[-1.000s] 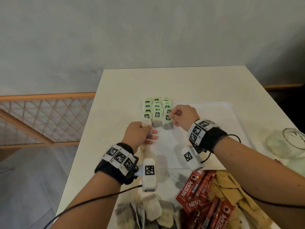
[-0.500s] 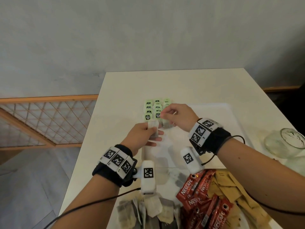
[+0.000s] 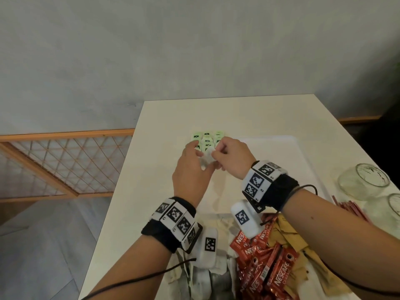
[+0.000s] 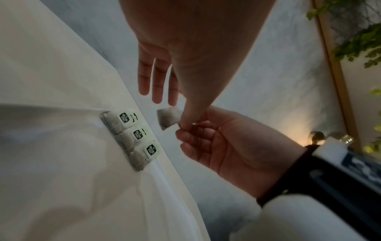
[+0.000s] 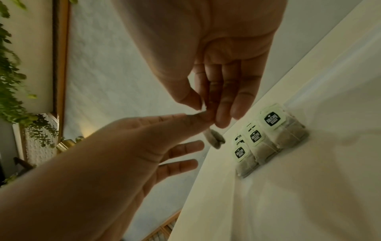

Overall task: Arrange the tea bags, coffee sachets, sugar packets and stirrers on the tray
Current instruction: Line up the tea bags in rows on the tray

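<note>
Both hands pinch one tea bag (image 4: 168,118) above the tray's (image 3: 303,161) far left corner. The left hand (image 3: 190,169) grips it with thumb and forefinger, other fingers spread. The right hand (image 3: 231,156) nips its top.

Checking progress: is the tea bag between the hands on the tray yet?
No. The tea bag hangs in the air, pinched by both hands, above the tray.

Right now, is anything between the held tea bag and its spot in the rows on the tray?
Nothing visible. Both hands, left hand and right hand, pinch the tea bag above the rows on the tray, with clear air below.
</note>
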